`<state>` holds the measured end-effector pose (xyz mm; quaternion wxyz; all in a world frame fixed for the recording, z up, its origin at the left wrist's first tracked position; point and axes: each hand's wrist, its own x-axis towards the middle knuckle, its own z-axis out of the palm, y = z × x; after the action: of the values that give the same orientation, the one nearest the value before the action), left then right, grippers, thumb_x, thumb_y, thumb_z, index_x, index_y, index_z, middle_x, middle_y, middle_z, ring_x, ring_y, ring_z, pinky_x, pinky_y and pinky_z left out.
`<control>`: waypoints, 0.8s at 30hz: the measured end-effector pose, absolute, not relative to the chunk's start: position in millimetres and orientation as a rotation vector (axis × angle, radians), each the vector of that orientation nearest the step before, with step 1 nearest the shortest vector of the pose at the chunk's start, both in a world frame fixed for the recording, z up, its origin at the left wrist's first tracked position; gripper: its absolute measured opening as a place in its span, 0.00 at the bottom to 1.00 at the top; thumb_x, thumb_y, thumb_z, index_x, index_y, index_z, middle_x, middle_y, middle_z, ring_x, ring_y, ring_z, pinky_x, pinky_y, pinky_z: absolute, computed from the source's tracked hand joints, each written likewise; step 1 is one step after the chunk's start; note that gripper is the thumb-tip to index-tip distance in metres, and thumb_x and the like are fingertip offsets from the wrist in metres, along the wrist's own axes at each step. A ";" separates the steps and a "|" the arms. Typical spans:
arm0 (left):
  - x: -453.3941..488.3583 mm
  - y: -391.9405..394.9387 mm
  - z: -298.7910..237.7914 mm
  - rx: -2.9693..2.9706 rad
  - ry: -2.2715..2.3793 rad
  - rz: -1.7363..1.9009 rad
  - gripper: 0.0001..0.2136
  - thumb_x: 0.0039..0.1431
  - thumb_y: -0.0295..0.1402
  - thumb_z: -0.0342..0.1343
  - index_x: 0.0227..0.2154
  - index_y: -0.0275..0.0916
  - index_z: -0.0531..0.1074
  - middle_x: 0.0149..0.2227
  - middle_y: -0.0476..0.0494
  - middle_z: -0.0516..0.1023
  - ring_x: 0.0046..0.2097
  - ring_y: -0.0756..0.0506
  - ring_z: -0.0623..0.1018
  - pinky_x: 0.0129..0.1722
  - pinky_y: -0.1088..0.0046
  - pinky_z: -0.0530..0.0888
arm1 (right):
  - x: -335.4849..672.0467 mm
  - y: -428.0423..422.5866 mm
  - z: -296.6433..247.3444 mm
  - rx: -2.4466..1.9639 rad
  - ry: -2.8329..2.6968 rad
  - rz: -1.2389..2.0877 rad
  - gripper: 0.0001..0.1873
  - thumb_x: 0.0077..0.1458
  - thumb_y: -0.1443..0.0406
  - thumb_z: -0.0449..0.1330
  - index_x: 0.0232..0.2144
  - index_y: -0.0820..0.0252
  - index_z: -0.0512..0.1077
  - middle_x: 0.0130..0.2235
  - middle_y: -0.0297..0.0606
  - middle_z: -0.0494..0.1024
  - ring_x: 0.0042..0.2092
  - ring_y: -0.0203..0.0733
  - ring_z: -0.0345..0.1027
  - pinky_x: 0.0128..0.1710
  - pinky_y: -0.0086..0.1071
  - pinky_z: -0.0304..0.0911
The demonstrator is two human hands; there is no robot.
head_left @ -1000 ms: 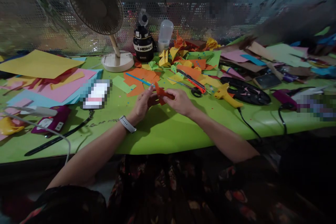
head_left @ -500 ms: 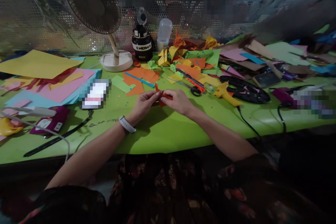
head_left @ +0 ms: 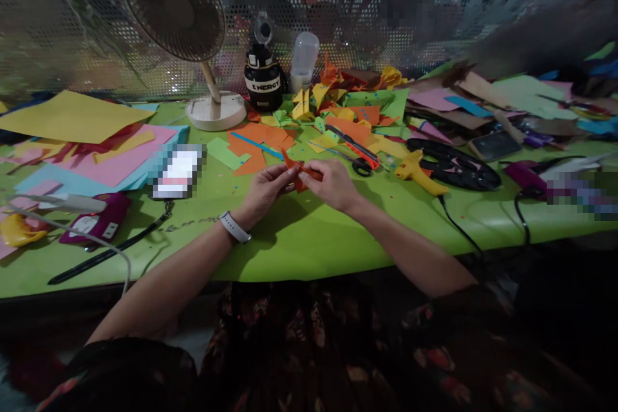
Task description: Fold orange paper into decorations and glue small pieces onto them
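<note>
The left grip [head_left: 264,192] and right grip [head_left: 337,187] are both pinched on the orange paper [head_left: 313,173], which sits between them at the thumbs and fingertips, over the bench [head_left: 299,244]. Its long axis runs roughly crosswise, a narrow tip pointing away and left past the left thumb, the other end against the right grip. Just beyond is a blue strip [head_left: 252,143]; scissors [head_left: 362,167] lie near, to the right

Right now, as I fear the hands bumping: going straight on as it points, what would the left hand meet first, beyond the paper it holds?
Likely the right hand, gripping the same orange paper as the left hand; depth is unclear.
</note>
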<state>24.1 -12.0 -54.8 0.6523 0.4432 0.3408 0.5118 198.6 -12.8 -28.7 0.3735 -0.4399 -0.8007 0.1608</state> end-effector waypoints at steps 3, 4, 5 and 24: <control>24.7 -12.9 -54.2 1.008 0.785 1.164 0.10 0.49 0.37 0.70 0.34 0.40 0.82 0.37 0.46 0.84 0.34 0.51 0.80 0.37 0.76 0.78 | 198.0 -13.7 -27.9 -1.141 -2.045 0.433 0.13 0.60 0.61 0.58 0.26 0.60 0.74 0.23 0.34 0.72 0.26 0.35 0.58 0.30 0.32 0.52; 24.8 -13.0 -54.1 1.008 0.790 1.165 0.09 0.50 0.37 0.70 0.34 0.40 0.82 0.36 0.46 0.84 0.34 0.51 0.80 0.36 0.76 0.77 | 197.8 -13.9 -27.8 -1.147 -2.043 0.435 0.13 0.60 0.61 0.58 0.26 0.60 0.74 0.23 0.34 0.72 0.26 0.36 0.58 0.30 0.32 0.52; 24.8 -13.1 -54.1 1.008 0.792 1.165 0.09 0.50 0.37 0.69 0.34 0.40 0.82 0.36 0.46 0.84 0.34 0.52 0.80 0.36 0.76 0.77 | 197.7 -14.0 -27.8 -1.152 -2.042 0.436 0.13 0.60 0.61 0.58 0.26 0.60 0.74 0.23 0.34 0.72 0.26 0.36 0.58 0.30 0.32 0.52; 25.0 -10.8 -54.7 0.966 0.801 1.193 0.13 0.47 0.41 0.71 0.33 0.39 0.82 0.32 0.48 0.83 0.30 0.54 0.78 0.32 0.79 0.75 | 198.4 -9.6 -31.6 -1.122 -1.993 0.415 0.11 0.60 0.60 0.59 0.29 0.59 0.74 0.27 0.35 0.76 0.30 0.37 0.64 0.35 0.34 0.59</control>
<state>25.0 -10.8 -54.7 0.6480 0.4247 0.3525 0.5249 198.4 -9.6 -31.6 0.3971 -0.4429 -0.7869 0.1639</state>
